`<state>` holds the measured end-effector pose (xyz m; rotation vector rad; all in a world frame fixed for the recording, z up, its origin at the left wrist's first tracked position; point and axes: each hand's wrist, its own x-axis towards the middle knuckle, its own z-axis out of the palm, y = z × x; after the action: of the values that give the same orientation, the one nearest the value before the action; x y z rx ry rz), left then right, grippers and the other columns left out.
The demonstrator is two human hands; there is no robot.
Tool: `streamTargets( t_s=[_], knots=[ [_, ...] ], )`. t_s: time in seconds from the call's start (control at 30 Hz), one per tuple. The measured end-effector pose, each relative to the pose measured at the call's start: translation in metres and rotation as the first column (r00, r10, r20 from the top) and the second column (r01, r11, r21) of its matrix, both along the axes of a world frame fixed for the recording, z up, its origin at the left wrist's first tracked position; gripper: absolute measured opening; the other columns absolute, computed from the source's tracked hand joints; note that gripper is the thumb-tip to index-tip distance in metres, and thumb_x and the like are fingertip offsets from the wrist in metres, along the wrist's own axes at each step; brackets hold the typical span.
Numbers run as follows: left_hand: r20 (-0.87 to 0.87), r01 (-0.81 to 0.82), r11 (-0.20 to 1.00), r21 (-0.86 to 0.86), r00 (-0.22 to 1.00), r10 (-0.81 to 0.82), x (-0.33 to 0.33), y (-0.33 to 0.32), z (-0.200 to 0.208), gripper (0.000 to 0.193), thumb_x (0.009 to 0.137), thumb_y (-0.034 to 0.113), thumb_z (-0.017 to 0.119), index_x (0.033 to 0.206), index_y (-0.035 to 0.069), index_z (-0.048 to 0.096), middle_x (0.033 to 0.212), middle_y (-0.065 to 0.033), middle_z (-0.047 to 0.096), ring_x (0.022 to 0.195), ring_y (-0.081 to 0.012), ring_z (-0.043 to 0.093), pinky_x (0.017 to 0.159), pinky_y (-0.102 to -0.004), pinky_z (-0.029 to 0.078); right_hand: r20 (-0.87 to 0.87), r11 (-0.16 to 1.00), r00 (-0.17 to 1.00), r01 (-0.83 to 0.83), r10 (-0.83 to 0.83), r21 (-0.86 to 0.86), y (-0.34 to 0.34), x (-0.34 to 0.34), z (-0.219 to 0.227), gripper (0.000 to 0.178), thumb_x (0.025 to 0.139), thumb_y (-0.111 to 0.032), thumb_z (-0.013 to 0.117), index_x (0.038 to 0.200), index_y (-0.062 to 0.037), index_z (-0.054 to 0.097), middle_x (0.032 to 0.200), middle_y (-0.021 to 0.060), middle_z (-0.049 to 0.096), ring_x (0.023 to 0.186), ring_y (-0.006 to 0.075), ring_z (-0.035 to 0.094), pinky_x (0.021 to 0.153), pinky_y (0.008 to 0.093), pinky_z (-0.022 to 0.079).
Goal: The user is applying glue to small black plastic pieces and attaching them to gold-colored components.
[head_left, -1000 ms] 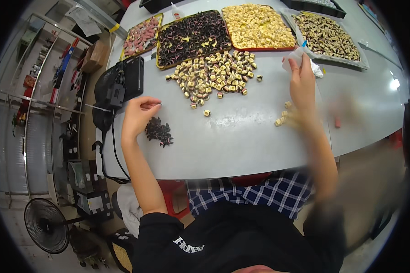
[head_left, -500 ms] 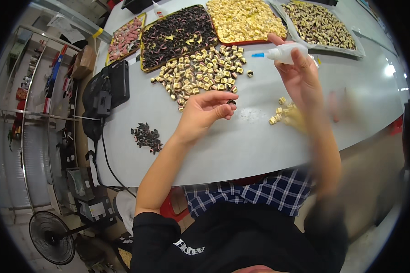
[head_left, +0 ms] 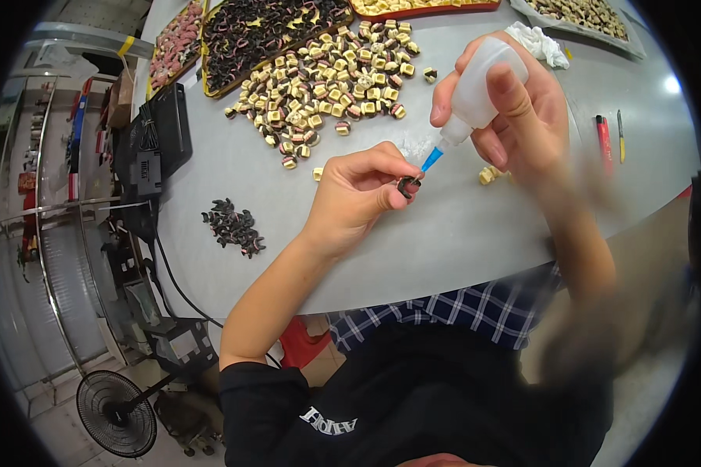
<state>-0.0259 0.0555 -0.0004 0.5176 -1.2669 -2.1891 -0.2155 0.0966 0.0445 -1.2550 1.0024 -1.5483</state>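
Note:
Between thumb and fingertips, my left hand [head_left: 358,191] pinches a small dark curved piece [head_left: 407,185]. My right hand [head_left: 530,117] is wrapped round a translucent white squeeze bottle [head_left: 487,82], tilted downward. Its blue nozzle tip [head_left: 431,159] is at the dark piece, touching it or very close. Beyond my left hand lies a heap of small cream-and-dark square pieces [head_left: 327,86]. A little pile of dark curved pieces [head_left: 232,226] sits to the left of my left forearm. Some cream pieces [head_left: 488,175] show beside my right wrist, partly hidden by it.
Along the far side are a tray of dark pieces [head_left: 265,39], a tray of pink pieces [head_left: 177,48], a red-edged tray of cream pieces [head_left: 420,8] and another filled tray [head_left: 580,17]. A crumpled tissue [head_left: 539,45], a red pen [head_left: 604,144] and a black device [head_left: 163,128] also lie there.
My right hand has brought the bottle down and left, tipping its nozzle to the dark piece in my left hand. The view has shifted, so the trays sit higher in the picture.

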Motion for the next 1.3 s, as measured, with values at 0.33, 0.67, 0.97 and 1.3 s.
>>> streamTargets(
  t_s=[0.33, 0.67, 0.97, 1.3],
  knots=[
    [-0.040, 0.021, 0.999, 0.032, 0.999, -0.020, 0.001, 0.002, -0.006, 0.031, 0.066, 0.025, 0.075, 0.088, 0.006, 0.063, 0.078, 0.0005, 0.051, 0.070, -0.0110, 0.048, 0.064, -0.0264, 0.038, -0.046, 0.999, 0.999, 0.007, -0.005, 0.043, 0.002, 0.005, 0.001, 0.044, 0.089, -0.049, 0.044, 0.094, -0.0049, 0.046, 0.075, 0.0140, 0.061, 0.036, 0.0010, 0.030, 0.035, 0.0144, 0.024],
    [-0.003, 0.018, 1.000, -0.005, 1.000, -0.018, 0.000, 0.003, -0.005, 0.031, 0.067, 0.029, 0.075, 0.085, 0.007, 0.063, 0.075, 0.0028, 0.048, 0.067, -0.0108, 0.045, 0.061, -0.0274, 0.035, -0.040, 0.999, 0.999, -0.001, 0.003, 0.050, 0.003, 0.005, 0.000, 0.045, 0.088, -0.050, 0.044, 0.092, -0.0048, 0.046, 0.073, 0.0143, 0.061, 0.036, 0.0006, 0.030, 0.035, 0.0143, 0.023],
    [-0.101, 0.045, 0.998, 0.054, 0.994, -0.040, 0.003, 0.000, -0.009, 0.028, 0.067, 0.012, 0.076, 0.090, 0.001, 0.065, 0.079, -0.0036, 0.054, 0.073, -0.0122, 0.053, 0.068, -0.0244, 0.044, -0.012, 0.995, 0.998, -0.054, 0.055, 0.079, 0.004, 0.001, 0.002, 0.043, 0.086, -0.048, 0.050, 0.090, -0.0047, 0.046, 0.070, 0.0128, 0.060, 0.038, 0.0027, 0.033, 0.037, 0.0163, 0.026],
    [-0.090, 0.033, 0.997, 0.075, 0.996, -0.026, 0.002, 0.001, -0.008, 0.030, 0.063, 0.011, 0.078, 0.088, 0.000, 0.066, 0.078, -0.0028, 0.054, 0.072, -0.0112, 0.052, 0.065, -0.0231, 0.043, -0.169, 0.916, 0.985, 0.044, 0.026, 0.399, 0.006, -0.009, 0.048, 0.036, 0.090, -0.034, 0.050, 0.094, 0.0005, 0.041, 0.074, 0.0206, 0.061, 0.038, 0.0040, 0.036, 0.036, 0.0166, 0.028]
  ],
)
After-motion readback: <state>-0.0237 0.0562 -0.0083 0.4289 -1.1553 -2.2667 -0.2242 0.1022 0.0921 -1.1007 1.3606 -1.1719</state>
